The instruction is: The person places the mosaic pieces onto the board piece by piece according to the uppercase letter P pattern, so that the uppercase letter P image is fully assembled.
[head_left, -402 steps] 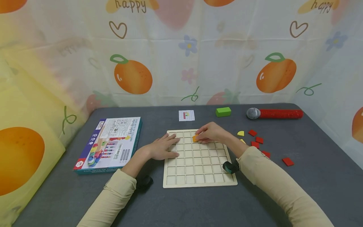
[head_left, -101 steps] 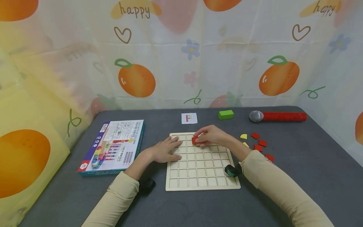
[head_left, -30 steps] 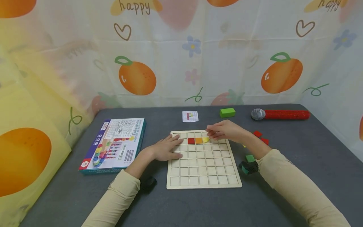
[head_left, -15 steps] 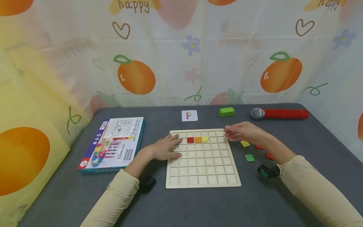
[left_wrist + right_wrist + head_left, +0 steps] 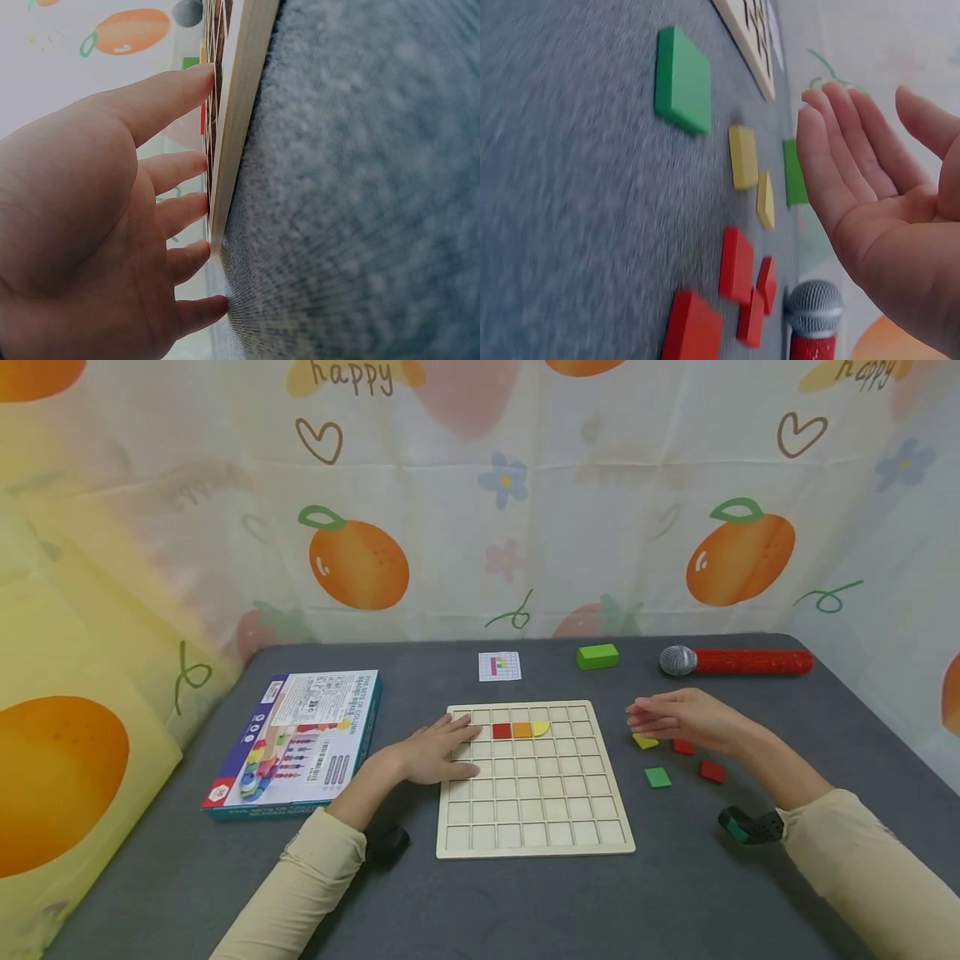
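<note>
My left hand [image 5: 438,753] lies with spread fingers over the left edge of a wooden grid board [image 5: 535,853]; its fingertips touch the board in the left wrist view. In the board's second row sit a red square tile [image 5: 501,732], an orange tile [image 5: 521,730] and a yellow rounded tile [image 5: 540,728], side by side. Right of the board, my right hand [image 5: 693,718] hovers above loose tiles, fingers extended and holding nothing. Below it lie a yellow tile [image 5: 743,157], another yellow piece [image 5: 766,201], a green square tile [image 5: 682,82] and several red tiles [image 5: 736,262].
A flat printed box [image 5: 300,743] lies left of the board. Behind the board are a small card [image 5: 499,667] with a coloured grid and a green block [image 5: 597,657]. A red microphone [image 5: 738,662] lies at the back right of the grey table [image 5: 495,910].
Earlier, my right hand set the orange, red and yellow tiles in the second row. Over the last second it has moved right, off the board, with nothing in it. My left hand stays put.
</note>
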`<action>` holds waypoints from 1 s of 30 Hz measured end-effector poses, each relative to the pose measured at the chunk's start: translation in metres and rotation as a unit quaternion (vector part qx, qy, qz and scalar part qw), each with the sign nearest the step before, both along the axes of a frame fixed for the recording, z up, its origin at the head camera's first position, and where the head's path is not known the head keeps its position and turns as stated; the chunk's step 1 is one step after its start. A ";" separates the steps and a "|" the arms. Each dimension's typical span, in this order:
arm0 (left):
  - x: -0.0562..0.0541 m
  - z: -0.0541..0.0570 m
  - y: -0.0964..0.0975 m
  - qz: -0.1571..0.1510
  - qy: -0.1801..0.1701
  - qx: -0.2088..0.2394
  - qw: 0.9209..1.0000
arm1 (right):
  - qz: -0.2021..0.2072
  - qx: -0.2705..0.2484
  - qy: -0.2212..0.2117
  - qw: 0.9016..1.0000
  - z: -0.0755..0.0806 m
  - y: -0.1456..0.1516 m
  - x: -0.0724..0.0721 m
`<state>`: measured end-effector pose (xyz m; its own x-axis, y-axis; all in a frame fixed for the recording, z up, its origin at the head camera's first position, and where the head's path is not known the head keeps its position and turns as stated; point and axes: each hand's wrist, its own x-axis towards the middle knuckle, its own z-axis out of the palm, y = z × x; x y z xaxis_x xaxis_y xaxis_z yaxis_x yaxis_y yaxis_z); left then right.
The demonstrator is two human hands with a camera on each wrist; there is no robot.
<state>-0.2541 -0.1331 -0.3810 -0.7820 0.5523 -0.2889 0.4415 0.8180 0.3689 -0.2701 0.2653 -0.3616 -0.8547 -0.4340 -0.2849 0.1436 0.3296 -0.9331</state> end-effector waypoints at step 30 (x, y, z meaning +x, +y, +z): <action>-0.001 -0.001 0.000 -0.002 0.002 0.001 1.000 | -0.006 0.081 0.027 0.996 -0.006 0.057 0.032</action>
